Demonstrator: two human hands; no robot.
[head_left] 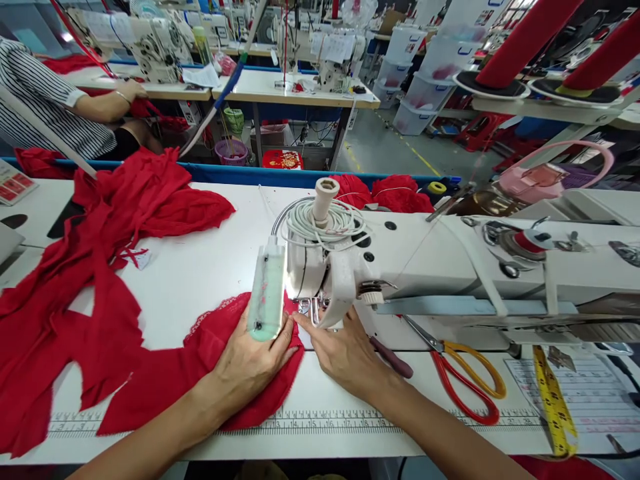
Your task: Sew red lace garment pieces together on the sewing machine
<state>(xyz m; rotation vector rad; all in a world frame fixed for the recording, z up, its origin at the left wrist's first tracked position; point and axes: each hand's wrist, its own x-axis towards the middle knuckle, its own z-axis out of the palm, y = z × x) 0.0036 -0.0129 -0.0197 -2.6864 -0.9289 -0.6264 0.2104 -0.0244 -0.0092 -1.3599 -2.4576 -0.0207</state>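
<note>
A piece of red fabric (200, 373) with a lace-like edge lies on the white sewing table and runs to the presser foot (314, 310) of a sewing machine (425, 253). My left hand (250, 360) rests on this fabric, its thumb and forefinger close together at the cloth's right edge. A small greenish lamp (266, 293) hides part of its fingers. My right hand (350, 350) lies beside the foot, thumb stretched to the fabric edge and other fingers spread, partly behind the machine head. A dark-handled tool (393, 358) lies just right of that hand.
Orange-and-red-handled scissors (467, 380) and a yellow tape measure (553, 400) lie at right. More red fabric (100, 287) is heaped at left. Red cloth bundles (395, 193) sit behind the machine. A person in a striped shirt (45, 100) sits at another table.
</note>
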